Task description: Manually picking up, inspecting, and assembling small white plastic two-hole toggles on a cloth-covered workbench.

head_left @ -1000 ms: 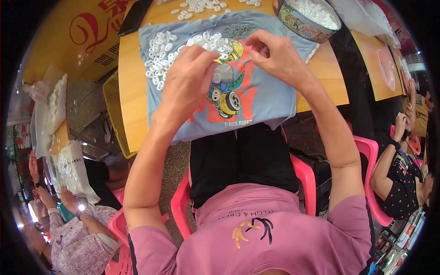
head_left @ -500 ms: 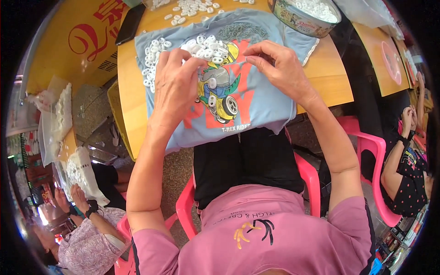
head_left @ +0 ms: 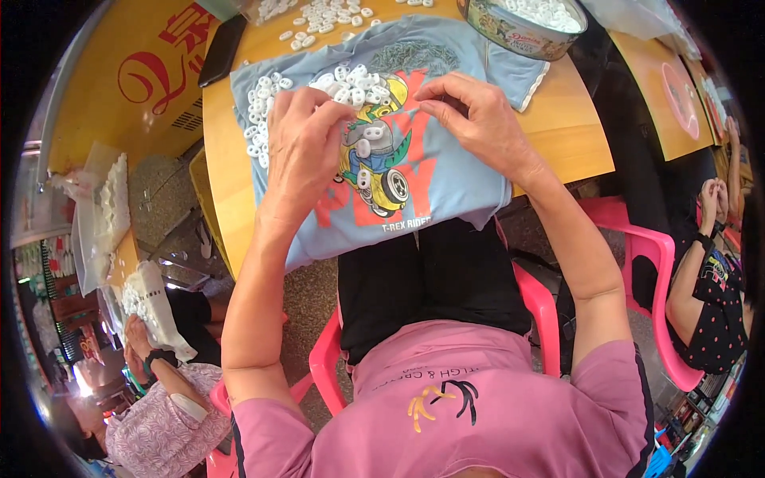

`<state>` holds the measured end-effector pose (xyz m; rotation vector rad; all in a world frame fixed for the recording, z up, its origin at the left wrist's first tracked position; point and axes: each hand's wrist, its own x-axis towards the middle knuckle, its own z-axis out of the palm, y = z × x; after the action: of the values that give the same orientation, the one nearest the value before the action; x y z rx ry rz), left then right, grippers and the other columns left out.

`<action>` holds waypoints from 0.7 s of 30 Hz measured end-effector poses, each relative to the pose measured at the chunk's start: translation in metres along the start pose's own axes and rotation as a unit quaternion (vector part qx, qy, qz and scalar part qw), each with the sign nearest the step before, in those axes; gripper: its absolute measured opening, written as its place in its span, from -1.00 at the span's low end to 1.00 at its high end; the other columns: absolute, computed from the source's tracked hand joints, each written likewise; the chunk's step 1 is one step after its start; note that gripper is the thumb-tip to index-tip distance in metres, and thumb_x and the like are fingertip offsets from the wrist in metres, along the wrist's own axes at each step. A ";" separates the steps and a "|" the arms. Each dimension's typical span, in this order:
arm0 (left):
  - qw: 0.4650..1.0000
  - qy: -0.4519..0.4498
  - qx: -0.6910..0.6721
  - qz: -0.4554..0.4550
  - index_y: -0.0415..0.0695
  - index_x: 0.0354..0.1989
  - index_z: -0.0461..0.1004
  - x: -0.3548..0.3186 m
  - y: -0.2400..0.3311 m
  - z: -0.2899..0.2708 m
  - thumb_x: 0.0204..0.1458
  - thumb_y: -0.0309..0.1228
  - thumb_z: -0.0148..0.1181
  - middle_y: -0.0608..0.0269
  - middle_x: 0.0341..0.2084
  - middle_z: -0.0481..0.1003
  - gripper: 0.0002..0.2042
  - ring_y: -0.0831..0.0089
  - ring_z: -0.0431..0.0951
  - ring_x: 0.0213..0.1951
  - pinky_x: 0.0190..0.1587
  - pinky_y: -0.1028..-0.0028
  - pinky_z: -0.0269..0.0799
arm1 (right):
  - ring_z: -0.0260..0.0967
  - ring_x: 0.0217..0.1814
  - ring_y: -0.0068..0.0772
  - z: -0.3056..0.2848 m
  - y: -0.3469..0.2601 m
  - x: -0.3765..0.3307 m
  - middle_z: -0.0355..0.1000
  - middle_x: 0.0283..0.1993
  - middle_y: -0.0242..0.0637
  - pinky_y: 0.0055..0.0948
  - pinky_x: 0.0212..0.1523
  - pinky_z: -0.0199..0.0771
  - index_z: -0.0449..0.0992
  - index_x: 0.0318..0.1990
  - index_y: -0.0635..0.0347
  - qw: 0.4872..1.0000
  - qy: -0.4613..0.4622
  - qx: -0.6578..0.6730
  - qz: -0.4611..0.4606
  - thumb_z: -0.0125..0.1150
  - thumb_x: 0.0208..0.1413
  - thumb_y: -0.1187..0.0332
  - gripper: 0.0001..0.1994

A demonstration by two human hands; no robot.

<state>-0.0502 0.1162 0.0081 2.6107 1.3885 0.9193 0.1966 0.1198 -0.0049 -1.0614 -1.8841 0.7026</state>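
A light blue printed T-shirt [head_left: 466, 171] lies spread over the table edge and my lap. My left hand [head_left: 303, 139] is over its left part, fingers bent and closed together; what they hold, if anything, is hidden. My right hand [head_left: 482, 119] is across from it, thumb and forefinger pinched at a tiny thing too small to name. Small white oval plastic pieces with two holes lie in a heap [head_left: 351, 84] beyond my left hand. A few lie loose between my hands, one such piece [head_left: 364, 149] on the print. Beyond my right hand is a tangled pile of thin grey wire-like bits [head_left: 414, 57].
A round printed tin [head_left: 518, 33] full of white pieces stands at the far right. More white pieces [head_left: 327, 14] lie on the wooden table [head_left: 570, 131] at the back. A black phone [head_left: 221, 52] is at the far left. People sit on both sides by pink chairs [head_left: 657, 279].
One more white piece now lies loose on the print between my hands. My hands stay almost in place, still pinched. The person at left has moved their hands closer together.
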 end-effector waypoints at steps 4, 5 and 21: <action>0.998 -0.003 0.063 0.009 -0.03 -0.30 0.59 0.006 -0.003 -0.001 -0.07 -0.51 0.21 0.23 -0.30 0.41 -0.85 0.19 0.35 -0.16 -0.08 0.24 0.25 | 0.34 -0.38 -0.61 0.000 -0.002 -0.001 0.48 -0.34 -0.33 -0.57 -0.32 0.37 0.54 -0.21 0.34 1.000 -0.002 0.014 0.025 0.24 0.12 0.46 -0.86; 0.997 -0.001 0.075 0.012 -0.03 -0.29 0.59 0.008 -0.003 0.000 -0.06 -0.49 0.22 0.23 -0.28 0.40 -0.85 0.19 0.35 -0.15 -0.07 0.24 0.24 | 0.34 -0.38 -0.61 0.000 -0.002 -0.001 0.48 -0.34 -0.33 -0.57 -0.32 0.37 0.54 -0.21 0.34 1.000 -0.002 0.014 0.024 0.24 0.12 0.46 -0.86; 0.994 -0.034 0.093 0.042 -0.06 -0.32 0.56 0.019 -0.006 -0.003 -0.12 -0.45 0.30 0.22 -0.22 0.38 -0.85 0.19 0.34 -0.07 -0.02 0.24 0.23 | 0.40 -0.34 -0.59 0.001 -0.003 0.000 0.52 -0.28 -0.31 -0.57 -0.29 0.40 0.56 -0.17 0.32 1.000 -0.012 0.011 0.026 0.21 0.13 0.48 -0.85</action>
<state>-0.0479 0.1335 0.0182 2.8257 1.4211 0.7334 0.1948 0.1186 -0.0031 -1.0951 -1.8721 0.7669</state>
